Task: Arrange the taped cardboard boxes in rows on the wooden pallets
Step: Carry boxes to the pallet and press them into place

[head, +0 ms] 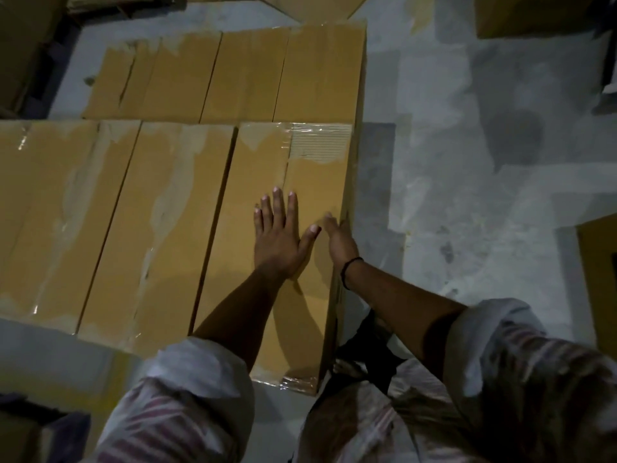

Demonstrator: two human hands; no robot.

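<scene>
A long box (260, 168) of brown cardboard is seen lying at the right end of the near row (100, 212), its long side set close against its neighbour, with a far row (233, 75) of similar boxes just beyond; whatever pallet lies beneath is hidden by the cartons. The left hand (280, 235) is laid flat on the lid, fingers straight and spread, palm pressed down. The right hand (339, 238), marked by a dark wristband (350, 269), is placed at the box's right top edge: the thumb rests on the lid while the fingers pass over the edge and down the side wall, so it cannot be told whether they are curled or flat. The box is judged to be in its final nudging into line rather than being carried. Clear tape (317, 142) is seen across the far end and along the seam, glossy and probably slick, and the outer paper there is torn to bare corrugation — so that patch is best avoided. The carton is likely stiff along its edges but softer mid-lid; its weight cannot be read. A hold at the long side walls or corners is judged safest, with pushing done low on the side so that it slides across the grey floor (467, 162) side of the stack without tipping.
</scene>
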